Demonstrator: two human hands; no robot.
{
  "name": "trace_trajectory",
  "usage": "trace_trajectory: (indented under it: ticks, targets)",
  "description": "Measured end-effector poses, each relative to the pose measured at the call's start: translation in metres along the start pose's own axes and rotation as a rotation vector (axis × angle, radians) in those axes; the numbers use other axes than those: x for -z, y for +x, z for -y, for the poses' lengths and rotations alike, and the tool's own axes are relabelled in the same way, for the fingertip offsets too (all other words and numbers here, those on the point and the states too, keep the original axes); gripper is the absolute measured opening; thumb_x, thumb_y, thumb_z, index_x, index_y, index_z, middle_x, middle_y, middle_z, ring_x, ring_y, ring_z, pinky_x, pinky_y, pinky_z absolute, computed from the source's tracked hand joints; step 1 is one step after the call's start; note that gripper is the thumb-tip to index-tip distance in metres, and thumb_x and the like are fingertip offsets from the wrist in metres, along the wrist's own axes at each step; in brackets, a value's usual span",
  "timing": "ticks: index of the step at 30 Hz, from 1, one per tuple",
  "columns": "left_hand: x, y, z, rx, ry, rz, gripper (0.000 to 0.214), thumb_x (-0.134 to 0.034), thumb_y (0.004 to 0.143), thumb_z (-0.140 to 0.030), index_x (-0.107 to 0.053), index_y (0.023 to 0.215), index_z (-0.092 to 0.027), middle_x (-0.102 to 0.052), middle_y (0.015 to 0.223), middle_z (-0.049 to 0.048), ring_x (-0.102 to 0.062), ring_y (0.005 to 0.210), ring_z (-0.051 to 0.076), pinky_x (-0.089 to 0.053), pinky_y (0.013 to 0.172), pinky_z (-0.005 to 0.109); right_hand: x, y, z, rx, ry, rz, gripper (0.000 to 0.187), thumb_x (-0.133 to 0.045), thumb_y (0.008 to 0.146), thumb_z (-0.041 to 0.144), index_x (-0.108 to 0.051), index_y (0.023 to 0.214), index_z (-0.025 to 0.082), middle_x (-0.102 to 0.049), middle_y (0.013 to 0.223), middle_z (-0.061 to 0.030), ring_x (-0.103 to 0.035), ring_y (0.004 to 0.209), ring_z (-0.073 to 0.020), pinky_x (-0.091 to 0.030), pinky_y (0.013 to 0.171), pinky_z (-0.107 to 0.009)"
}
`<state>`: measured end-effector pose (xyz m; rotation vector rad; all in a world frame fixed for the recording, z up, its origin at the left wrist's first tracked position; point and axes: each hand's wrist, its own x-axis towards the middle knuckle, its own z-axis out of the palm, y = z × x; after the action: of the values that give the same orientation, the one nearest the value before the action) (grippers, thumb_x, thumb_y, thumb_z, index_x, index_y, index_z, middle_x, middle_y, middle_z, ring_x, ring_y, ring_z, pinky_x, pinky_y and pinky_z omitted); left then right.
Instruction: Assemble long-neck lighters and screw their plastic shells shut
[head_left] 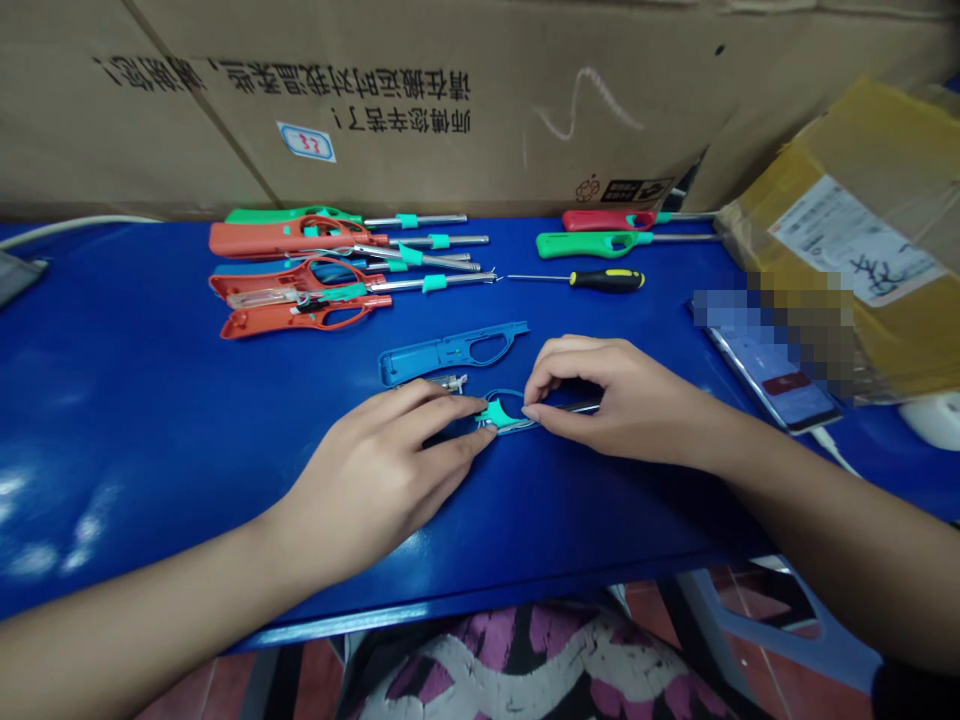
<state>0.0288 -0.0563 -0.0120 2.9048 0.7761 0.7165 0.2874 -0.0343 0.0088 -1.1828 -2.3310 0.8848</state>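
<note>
The left hand (pixel 397 445) grips a turquoise plastic trigger (pixel 497 414) between its fingers, inside a smooth, looped blue plastic shell half (pixel 504 391) on the glossy blue desk (pixel 187 440). The right hand's (pixel 622 395) fingers close at its narrow end, their hold unclear. Printed brown cardboard (pixel 405 35) stands behind.

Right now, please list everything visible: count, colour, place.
table: one, blue, centre
cardboard: one, brown, back
grouped lighters: several, multicoloured, back left
lighters: two, red, green, back right
screwdriver: one, black-yellow, right
parcel: one, yellow-brown, right
phone: one, bluish, right
cables: two, pale, sides
round object: one, white, right
flat object: one, grey, left
shells: two, blue, centre
trigger: one, turquoise, nearer shell
metal parts: some, silver, centre
stool: one, bluish, bottom right
floor: one, reddish, bottom
clothing: one, purplish, bottom
left hand: one, touching trigger
right hand: one, on nearer shell
</note>
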Motion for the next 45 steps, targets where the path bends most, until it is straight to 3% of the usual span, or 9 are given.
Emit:
trace_trajectory:
  ticks: [6,16,27,35,45]
  targets:
    - [-0.001,0.0,0.002,-0.007,0.002,0.008,0.022,-0.063,0.097,-0.02,-0.077,0.113,-0.017,-0.075,0.117,0.011,-0.069,0.101,0.03,-0.063,0.081,0.046,0.0,0.0,0.001,0.1,-0.091,0.027,0.004,-0.07,0.089,0.018,-0.071,0.085,0.021,-0.073,0.092,0.0011,-0.065,0.091,-0.0154,-0.04,0.087,-0.033]
    - [-0.003,-0.001,0.004,-0.025,-0.022,-0.036,0.024,-0.064,0.096,-0.019,-0.075,0.117,-0.017,-0.076,0.118,0.0091,-0.069,0.101,0.027,-0.063,0.087,0.045,0.0,-0.004,0.002,0.164,-0.19,0.024,0.006,-0.069,0.092,0.02,-0.071,0.087,0.021,-0.072,0.093,0.0009,-0.064,0.093,-0.0156,-0.036,0.086,-0.034]
    - [-0.001,0.001,0.003,-0.037,-0.04,-0.016,0.024,-0.063,0.096,-0.018,-0.076,0.117,-0.018,-0.075,0.118,0.0102,-0.067,0.1,0.027,-0.062,0.084,0.044,0.001,-0.004,0.003,0.146,-0.172,0.046,0.008,-0.068,0.092,0.018,-0.07,0.086,0.021,-0.072,0.093,0.0013,-0.064,0.093,-0.0156,-0.036,0.085,-0.034]
    - [-0.003,-0.001,0.003,0.032,-0.111,0.015,0.024,-0.064,0.096,-0.019,-0.076,0.118,-0.022,-0.072,0.12,0.0097,-0.065,0.102,0.026,-0.058,0.085,0.042,0.001,-0.003,0.005,0.094,-0.149,0.059,0.006,-0.068,0.091,0.016,-0.07,0.087,0.021,-0.072,0.095,0.0009,-0.065,0.094,-0.0164,-0.037,0.086,-0.035]
    - [-0.005,-0.001,0.005,0.072,-0.177,0.019,0.025,-0.065,0.096,-0.017,-0.074,0.118,-0.023,-0.071,0.123,0.0075,-0.064,0.105,0.023,-0.055,0.09,0.039,0.01,-0.007,0.004,0.178,-0.279,0.103,0.015,-0.057,0.097,0.016,-0.068,0.088,0.022,-0.072,0.093,-0.0019,-0.062,0.092,-0.0192,-0.035,0.088,-0.038]
